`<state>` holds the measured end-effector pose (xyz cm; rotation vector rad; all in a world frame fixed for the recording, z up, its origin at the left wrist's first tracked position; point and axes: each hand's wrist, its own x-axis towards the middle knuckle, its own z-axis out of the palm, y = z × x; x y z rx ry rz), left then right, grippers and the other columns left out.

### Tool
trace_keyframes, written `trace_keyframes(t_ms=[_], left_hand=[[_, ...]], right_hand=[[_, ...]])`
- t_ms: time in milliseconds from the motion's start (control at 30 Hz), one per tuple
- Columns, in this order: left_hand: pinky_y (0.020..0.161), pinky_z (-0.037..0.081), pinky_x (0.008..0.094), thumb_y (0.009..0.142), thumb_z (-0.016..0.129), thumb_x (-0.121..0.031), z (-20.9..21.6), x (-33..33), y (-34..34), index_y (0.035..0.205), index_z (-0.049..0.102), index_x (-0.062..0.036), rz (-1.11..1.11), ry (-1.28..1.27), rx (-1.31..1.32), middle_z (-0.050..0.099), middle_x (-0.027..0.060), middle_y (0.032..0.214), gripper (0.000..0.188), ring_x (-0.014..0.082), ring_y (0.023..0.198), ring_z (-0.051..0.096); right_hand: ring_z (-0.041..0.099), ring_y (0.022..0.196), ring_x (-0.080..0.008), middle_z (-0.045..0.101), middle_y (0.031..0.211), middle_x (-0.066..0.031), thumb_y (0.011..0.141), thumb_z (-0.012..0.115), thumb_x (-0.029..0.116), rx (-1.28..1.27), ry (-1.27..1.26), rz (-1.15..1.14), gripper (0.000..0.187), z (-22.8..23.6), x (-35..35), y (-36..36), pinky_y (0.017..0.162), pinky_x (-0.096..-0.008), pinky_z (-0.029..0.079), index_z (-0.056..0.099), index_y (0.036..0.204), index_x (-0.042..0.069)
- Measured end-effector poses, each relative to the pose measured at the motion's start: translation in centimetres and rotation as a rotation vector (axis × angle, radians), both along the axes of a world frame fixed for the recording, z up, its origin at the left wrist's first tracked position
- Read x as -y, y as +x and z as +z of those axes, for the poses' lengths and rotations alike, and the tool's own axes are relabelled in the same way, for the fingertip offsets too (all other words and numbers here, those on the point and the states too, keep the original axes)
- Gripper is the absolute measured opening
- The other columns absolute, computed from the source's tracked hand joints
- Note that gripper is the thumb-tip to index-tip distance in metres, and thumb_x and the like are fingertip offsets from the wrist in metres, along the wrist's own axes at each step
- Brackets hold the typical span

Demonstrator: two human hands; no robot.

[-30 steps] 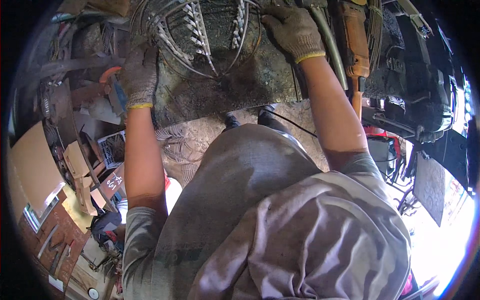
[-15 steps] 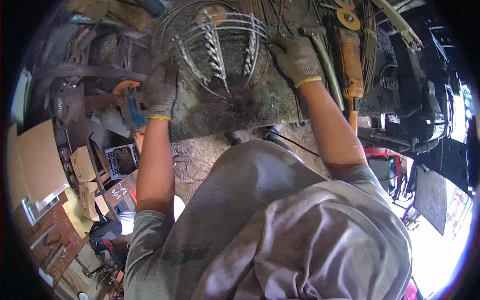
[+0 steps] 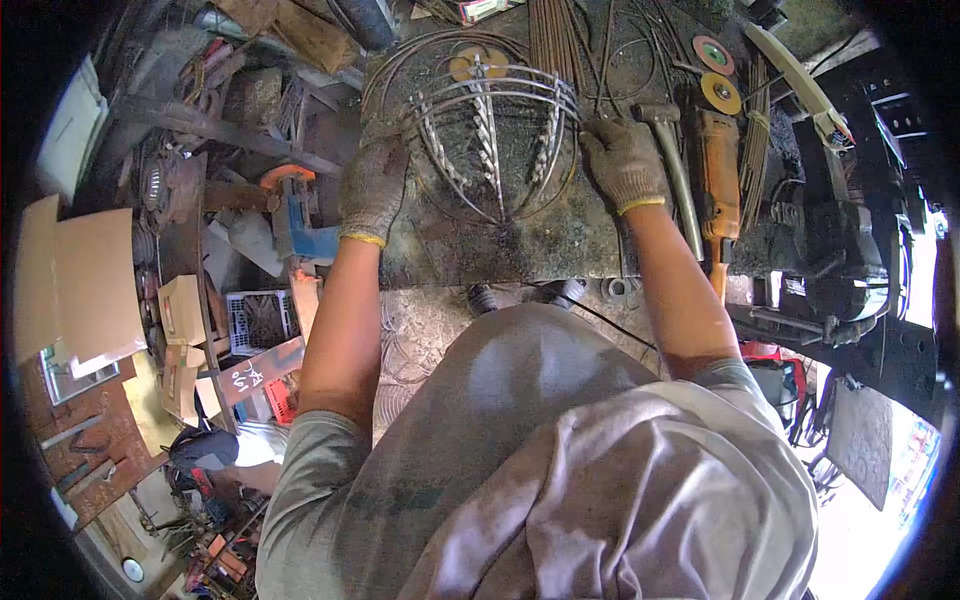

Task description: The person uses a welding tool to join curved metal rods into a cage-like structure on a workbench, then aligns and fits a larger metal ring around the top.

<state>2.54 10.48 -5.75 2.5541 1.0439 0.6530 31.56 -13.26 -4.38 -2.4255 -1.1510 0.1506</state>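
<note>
Shifted lower and rightward in the view, compared with one second earlier, are the metal frame [image 3: 488, 148] and both gloved hands; more of the far part of the tabletop [image 3: 450, 255] is now shown. The frame is located on the tabletop, between the hands. It is formed of curved rods meeting at a point on the near side, crossed by arched bars farther off; three rods are lined with pale, twisted, leaf-like pieces.

Left hand [image 3: 373, 192]: placed at the left edge of the tabletop, just beside the frame, with fingers partly bent. Whether anything is grasped cannot be told.

Right hand [image 3: 625, 165]: held back-upward, just beside the right side of the frame, fingers directed toward it. Whether the frame is gripped or merely touched cannot be told.

Farther out, a yellow disc [image 3: 462, 66] is seen at the far end of the frame. Loose rods [image 3: 552, 45] are laid beyond it. To the right of the right hand are placed a hammer [image 3: 680, 180], an orange power tool [image 3: 720, 175] and a bundle of rods [image 3: 756, 150]. Off the tabletop, to the left, a blue tool [image 3: 300, 228] and a plastic crate [image 3: 240, 322] are noted.
</note>
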Motion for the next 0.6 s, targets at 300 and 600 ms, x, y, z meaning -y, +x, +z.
trace_keyframes(t_ms=[300, 600], left_hand=[[0.090, 0.053, 0.0497, 0.098, 0.060, -0.041, 0.8, 0.3, 0.2, 0.114, 0.074, -0.0115, 0.055, -0.063, -0.123, 0.071, 0.0195, 0.117, 0.037, 0.0418, 0.106, 0.067], [0.095, 0.052, 0.0472, 0.100, 0.058, -0.042, 0.7, 0.5, 0.3, 0.124, 0.070, -0.0088, 0.056, -0.069, -0.142, 0.069, 0.0210, 0.123, 0.043, 0.0415, 0.113, 0.066]], right_hand=[[0.067, 0.110, -0.0393, 0.074, 0.111, -0.0192, 0.094, 0.063, 0.039, 0.037, 0.025, 0.016, 0.036, -1.0, 0.0, 0.3, 0.096, -0.0484, 0.052, 0.076, 0.119, 0.016], [0.067, 0.110, -0.0391, 0.075, 0.107, -0.0191, 0.094, 0.064, 0.045, 0.039, -0.037, 0.008, 0.039, 0.3, 0.0, -0.4, 0.094, -0.0491, 0.052, 0.076, 0.114, 0.015]])
